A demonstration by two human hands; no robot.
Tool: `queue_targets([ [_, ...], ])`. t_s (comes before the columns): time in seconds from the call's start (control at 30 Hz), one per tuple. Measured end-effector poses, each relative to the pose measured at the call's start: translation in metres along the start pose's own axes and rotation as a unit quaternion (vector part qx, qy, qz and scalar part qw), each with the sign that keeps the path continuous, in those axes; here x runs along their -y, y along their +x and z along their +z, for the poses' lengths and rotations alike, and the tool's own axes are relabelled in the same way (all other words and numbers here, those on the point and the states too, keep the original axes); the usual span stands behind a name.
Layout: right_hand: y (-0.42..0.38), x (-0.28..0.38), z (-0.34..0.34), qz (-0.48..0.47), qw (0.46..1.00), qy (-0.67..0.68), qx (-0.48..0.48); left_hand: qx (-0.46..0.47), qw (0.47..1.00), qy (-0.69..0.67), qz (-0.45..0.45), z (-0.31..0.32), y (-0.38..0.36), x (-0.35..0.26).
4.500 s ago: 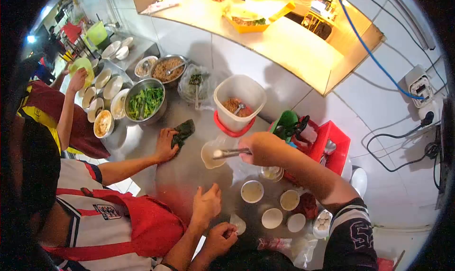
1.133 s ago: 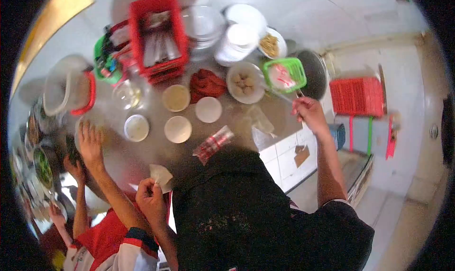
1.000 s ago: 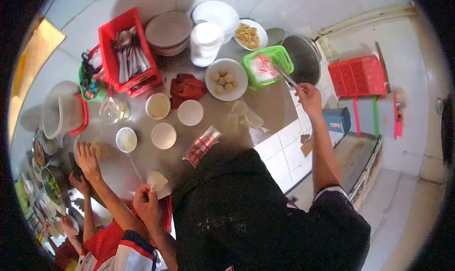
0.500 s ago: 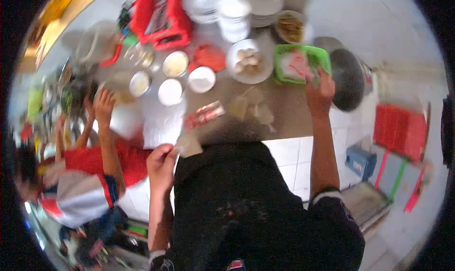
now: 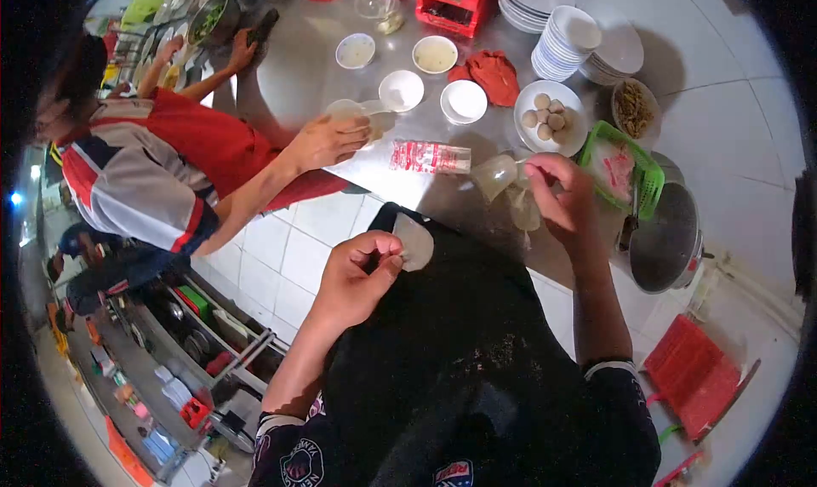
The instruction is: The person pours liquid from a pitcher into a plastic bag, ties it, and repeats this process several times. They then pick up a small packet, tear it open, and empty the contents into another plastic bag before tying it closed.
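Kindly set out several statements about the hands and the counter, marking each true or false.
1. The left hand pinches a small bag. True.
2. The right hand is nearer the green basket than the left hand is. True.
3. The balls lie in the green basket. False: the balls lie in a white dish.
4. The red cloth lies between the cups and the white dish. True.
5. The green basket is empty. False: it holds a packet.
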State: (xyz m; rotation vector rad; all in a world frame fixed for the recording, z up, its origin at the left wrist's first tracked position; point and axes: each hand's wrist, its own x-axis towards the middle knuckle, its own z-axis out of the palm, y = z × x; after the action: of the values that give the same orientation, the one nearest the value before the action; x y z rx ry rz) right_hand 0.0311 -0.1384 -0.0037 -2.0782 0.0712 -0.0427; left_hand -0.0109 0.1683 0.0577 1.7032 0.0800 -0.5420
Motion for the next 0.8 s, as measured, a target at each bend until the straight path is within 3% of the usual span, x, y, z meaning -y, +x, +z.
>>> queue_targets([
  [0.13,0.008,-0.012,0.027,0.023,0.994,0.021,0.107,-0.007,1.0,0.005,0.016,-0.001,-0.008,0.005],
  [0.2,0.023,-0.044,0.058,-0.017,0.987,-0.013,0.157,-0.006,1.0,-0.013,0.008,-0.002,-0.011,0.01],
  [0.4,0.06,-0.062,0.12,-0.181,0.971,-0.113,0.108,-0.012,1.0,0.001,0.014,0.003,-0.014,0.012],
  [0.43,0.066,-0.063,0.12,-0.18,0.971,-0.115,0.109,-0.011,1.0,-0.001,0.013,0.004,-0.015,0.013],
  [0.5,0.078,-0.062,0.116,-0.111,0.952,-0.194,0.211,-0.017,1.0,-0.001,0.002,0.003,-0.016,0.013],
  [0.6,0.084,-0.078,0.108,-0.174,0.944,-0.167,0.226,-0.019,1.0,-0.013,-0.002,0.003,-0.017,0.012],
  [0.8,0.066,-0.089,0.089,-0.114,0.964,-0.094,0.221,-0.032,0.999,0.015,0.019,0.006,-0.007,0.01],
])
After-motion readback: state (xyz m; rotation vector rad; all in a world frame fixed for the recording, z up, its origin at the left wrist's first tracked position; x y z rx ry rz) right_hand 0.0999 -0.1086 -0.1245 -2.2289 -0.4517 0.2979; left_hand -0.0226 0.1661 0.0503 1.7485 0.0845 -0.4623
